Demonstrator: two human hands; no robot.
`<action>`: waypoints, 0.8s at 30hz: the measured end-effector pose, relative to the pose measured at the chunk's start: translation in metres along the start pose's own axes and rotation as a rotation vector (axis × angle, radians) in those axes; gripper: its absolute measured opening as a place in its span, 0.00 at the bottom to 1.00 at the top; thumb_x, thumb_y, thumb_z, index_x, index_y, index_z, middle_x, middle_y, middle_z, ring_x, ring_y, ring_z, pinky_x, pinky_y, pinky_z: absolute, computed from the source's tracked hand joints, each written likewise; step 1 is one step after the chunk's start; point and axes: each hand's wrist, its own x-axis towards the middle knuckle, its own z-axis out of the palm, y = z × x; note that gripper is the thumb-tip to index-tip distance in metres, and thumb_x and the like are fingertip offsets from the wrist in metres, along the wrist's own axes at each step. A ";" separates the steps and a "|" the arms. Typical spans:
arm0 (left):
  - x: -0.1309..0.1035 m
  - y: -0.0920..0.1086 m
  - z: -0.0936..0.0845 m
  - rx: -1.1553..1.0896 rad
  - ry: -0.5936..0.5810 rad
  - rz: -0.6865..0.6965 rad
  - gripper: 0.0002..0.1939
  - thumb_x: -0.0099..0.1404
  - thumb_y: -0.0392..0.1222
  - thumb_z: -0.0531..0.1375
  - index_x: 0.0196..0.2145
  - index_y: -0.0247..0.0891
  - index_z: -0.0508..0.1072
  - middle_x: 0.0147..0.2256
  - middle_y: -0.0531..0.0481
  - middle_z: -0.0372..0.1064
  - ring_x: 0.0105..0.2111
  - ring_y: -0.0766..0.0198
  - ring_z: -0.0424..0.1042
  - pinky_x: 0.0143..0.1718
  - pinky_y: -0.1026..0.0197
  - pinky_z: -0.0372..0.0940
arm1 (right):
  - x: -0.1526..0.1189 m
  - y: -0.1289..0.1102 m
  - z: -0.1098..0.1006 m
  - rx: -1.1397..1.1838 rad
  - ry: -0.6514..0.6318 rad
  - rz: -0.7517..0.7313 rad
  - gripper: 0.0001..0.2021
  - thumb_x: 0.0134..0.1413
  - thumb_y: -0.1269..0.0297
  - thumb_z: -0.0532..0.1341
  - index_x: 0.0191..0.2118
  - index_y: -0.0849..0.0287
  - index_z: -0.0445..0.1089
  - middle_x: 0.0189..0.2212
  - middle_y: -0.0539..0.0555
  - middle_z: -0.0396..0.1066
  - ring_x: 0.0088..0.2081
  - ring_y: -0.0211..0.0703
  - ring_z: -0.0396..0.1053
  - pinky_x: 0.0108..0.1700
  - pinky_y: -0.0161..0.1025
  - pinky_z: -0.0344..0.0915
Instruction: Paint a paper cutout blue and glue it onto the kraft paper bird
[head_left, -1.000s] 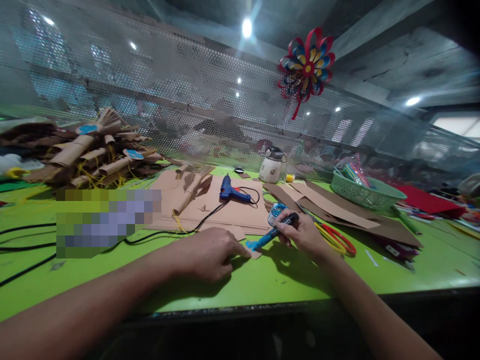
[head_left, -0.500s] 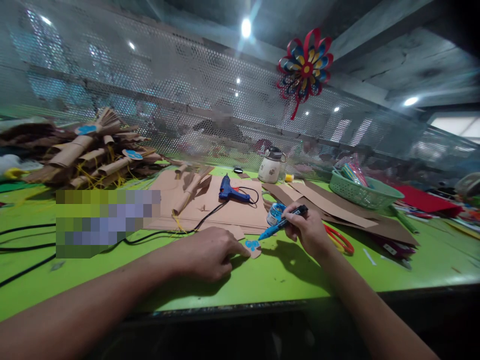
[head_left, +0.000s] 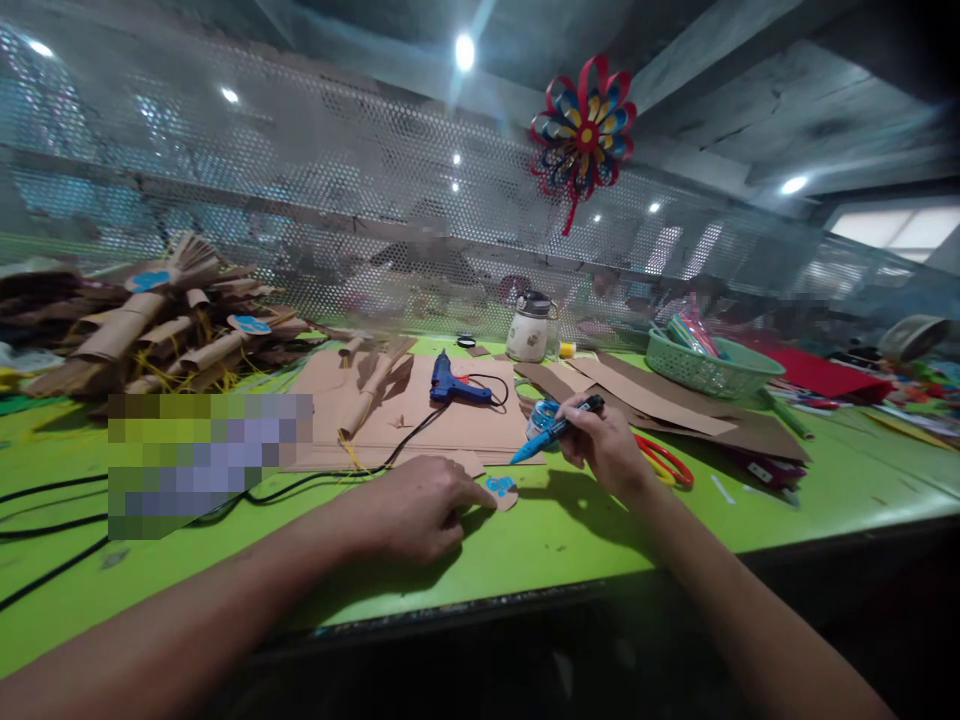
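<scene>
A small brown cardboard piece (head_left: 507,499) with a blue drawing lies near the table's front edge. My left hand (head_left: 416,508) rests beside it, index finger stretched out onto its left edge and pinning it, the other fingers curled under. Between the thumb and fingers of my right hand (head_left: 600,440) is a blue marker (head_left: 551,437) with a black rear end. Its blue tip points left and hovers a little above the far side of the cardboard piece. Behind the marker stands a small blue-labelled jar (head_left: 537,418), partly hidden.
A blue glue gun (head_left: 457,386) with a black cord lies on cardboard sheets (head_left: 480,430). At left is a pile of rolled brown paper (head_left: 120,320). A white bottle (head_left: 527,335), green basket (head_left: 712,380) and red-handled tool (head_left: 671,460) stand or lie further right.
The marker tip has risen slightly away from the blue drawing. My left finger stays on the cardboard piece. The whole view has shifted a little.
</scene>
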 end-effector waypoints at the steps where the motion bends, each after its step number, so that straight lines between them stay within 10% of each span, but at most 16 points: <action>1: 0.000 0.000 0.000 -0.002 0.012 0.013 0.28 0.53 0.29 0.54 0.50 0.46 0.74 0.33 0.48 0.72 0.34 0.58 0.69 0.35 0.59 0.61 | 0.000 -0.002 0.000 0.008 0.012 0.010 0.10 0.52 0.56 0.60 0.32 0.57 0.62 0.13 0.45 0.63 0.13 0.33 0.57 0.15 0.32 0.52; 10: 0.001 -0.006 -0.005 -0.123 0.235 -0.079 0.17 0.61 0.37 0.55 0.49 0.36 0.66 0.47 0.42 0.65 0.48 0.55 0.65 0.50 0.53 0.61 | -0.016 -0.018 0.002 0.101 0.034 0.035 0.08 0.53 0.59 0.59 0.32 0.57 0.61 0.14 0.47 0.66 0.14 0.35 0.58 0.16 0.32 0.54; 16: 0.011 -0.007 0.002 -0.190 0.107 -0.106 0.38 0.61 0.46 0.59 0.66 0.41 0.49 0.55 0.39 0.60 0.56 0.51 0.61 0.56 0.49 0.57 | -0.040 -0.011 -0.009 0.213 0.189 0.043 0.10 0.48 0.58 0.62 0.30 0.57 0.62 0.13 0.45 0.64 0.13 0.34 0.56 0.15 0.31 0.52; 24: 0.023 -0.016 0.005 -0.183 0.013 -0.071 0.43 0.61 0.50 0.59 0.67 0.41 0.43 0.55 0.45 0.65 0.58 0.50 0.57 0.57 0.49 0.53 | -0.047 -0.005 -0.012 0.274 0.205 0.065 0.10 0.47 0.58 0.62 0.30 0.56 0.62 0.13 0.44 0.64 0.13 0.33 0.55 0.15 0.31 0.52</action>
